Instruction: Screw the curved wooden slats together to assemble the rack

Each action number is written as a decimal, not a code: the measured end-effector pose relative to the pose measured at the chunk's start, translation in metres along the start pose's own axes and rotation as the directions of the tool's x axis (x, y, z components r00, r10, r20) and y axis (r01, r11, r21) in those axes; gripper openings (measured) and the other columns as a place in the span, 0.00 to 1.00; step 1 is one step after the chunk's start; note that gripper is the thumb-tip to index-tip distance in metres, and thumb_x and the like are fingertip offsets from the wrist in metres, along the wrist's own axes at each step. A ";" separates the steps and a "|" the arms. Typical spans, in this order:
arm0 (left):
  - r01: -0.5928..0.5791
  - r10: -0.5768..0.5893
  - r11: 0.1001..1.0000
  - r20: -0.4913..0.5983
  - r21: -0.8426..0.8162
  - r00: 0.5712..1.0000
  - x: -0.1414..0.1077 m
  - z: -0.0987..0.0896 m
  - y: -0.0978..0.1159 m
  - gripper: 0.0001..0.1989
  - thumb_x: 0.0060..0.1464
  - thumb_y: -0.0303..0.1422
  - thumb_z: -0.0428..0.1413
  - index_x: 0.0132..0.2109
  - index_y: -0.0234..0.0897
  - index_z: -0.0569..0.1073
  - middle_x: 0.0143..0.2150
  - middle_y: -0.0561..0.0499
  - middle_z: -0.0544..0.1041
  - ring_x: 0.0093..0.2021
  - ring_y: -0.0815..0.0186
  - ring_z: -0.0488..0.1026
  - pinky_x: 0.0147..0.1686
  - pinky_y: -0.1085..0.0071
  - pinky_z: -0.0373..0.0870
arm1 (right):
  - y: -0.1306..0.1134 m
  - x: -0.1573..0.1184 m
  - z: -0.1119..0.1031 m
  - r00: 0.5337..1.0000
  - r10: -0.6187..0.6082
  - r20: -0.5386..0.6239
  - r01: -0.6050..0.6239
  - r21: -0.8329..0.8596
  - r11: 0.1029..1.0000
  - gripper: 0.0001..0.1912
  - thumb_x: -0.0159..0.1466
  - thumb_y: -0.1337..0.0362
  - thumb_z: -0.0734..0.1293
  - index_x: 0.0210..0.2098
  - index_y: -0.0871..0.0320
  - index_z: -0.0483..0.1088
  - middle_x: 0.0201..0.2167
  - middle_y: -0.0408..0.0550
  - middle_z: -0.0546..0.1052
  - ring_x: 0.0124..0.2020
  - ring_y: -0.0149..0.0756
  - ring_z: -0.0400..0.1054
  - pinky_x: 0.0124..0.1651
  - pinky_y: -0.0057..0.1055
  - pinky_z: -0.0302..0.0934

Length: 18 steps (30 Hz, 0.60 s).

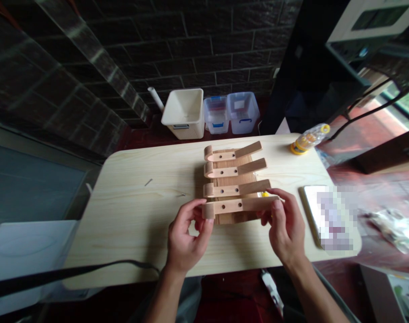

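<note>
A wooden rack with several hook-shaped pieces stands on the table, its brown backing board partly hidden beneath them. The nearest wooden hook has two dark screw holes and lies across the board. My left hand pinches the curled left end of this hook between thumb and fingers. At its long right end, my right hand grips it, thumb on the near side. Farther back sit more hooks of the same shape, among them the farthest wooden hook. Something small and yellow shows beside my right fingers.
The pale wooden table carries a bottle with yellow liquid at the back right and a blurred-out flat box at the right. Beyond the back edge stand a cream bin and two clear plastic boxes. A black strap crosses the lower left.
</note>
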<state>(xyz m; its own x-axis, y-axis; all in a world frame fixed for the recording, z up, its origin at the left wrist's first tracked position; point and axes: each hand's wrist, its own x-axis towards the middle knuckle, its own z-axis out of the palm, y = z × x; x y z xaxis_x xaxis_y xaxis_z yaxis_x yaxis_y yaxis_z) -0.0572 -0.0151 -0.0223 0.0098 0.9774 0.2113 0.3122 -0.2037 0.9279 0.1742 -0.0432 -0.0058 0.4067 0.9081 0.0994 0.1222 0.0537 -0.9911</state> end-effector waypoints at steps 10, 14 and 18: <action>-0.063 0.052 0.994 0.111 0.094 0.992 0.003 -0.001 0.005 0.16 0.63 0.29 0.62 0.57 0.41 0.73 0.32 0.57 0.74 0.27 0.71 0.69 0.30 0.77 0.70 | 0.004 0.001 -0.008 1.000 -0.001 0.022 0.007 -0.263 0.965 0.05 0.78 0.60 0.62 0.48 0.52 0.68 0.24 0.38 0.77 0.24 0.34 0.75 0.29 0.28 0.67; -0.049 0.035 0.993 0.128 0.107 0.991 0.004 -0.001 0.006 0.15 0.63 0.29 0.61 0.56 0.40 0.72 0.31 0.58 0.73 0.27 0.71 0.68 0.29 0.77 0.69 | 0.006 0.001 -0.009 0.999 0.021 0.033 -0.011 -0.264 0.964 0.06 0.78 0.58 0.62 0.48 0.52 0.68 0.24 0.39 0.78 0.24 0.34 0.74 0.29 0.28 0.67; -0.034 0.019 0.994 0.139 0.103 0.990 0.004 -0.002 0.005 0.15 0.63 0.29 0.61 0.55 0.40 0.72 0.30 0.58 0.73 0.26 0.71 0.68 0.29 0.77 0.69 | 0.006 0.002 -0.009 1.000 0.028 0.009 -0.025 -0.258 0.966 0.08 0.77 0.56 0.64 0.48 0.52 0.69 0.28 0.41 0.79 0.26 0.34 0.74 0.29 0.28 0.68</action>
<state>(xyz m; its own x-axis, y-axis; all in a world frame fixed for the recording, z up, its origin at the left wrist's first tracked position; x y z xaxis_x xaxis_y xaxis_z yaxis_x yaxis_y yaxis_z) -0.0574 -0.0121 -0.0162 0.1482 0.9716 0.1845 0.4078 -0.2300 0.8836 0.1841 -0.0445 -0.0112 0.4015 0.9131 0.0707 0.3416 -0.0776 -0.9366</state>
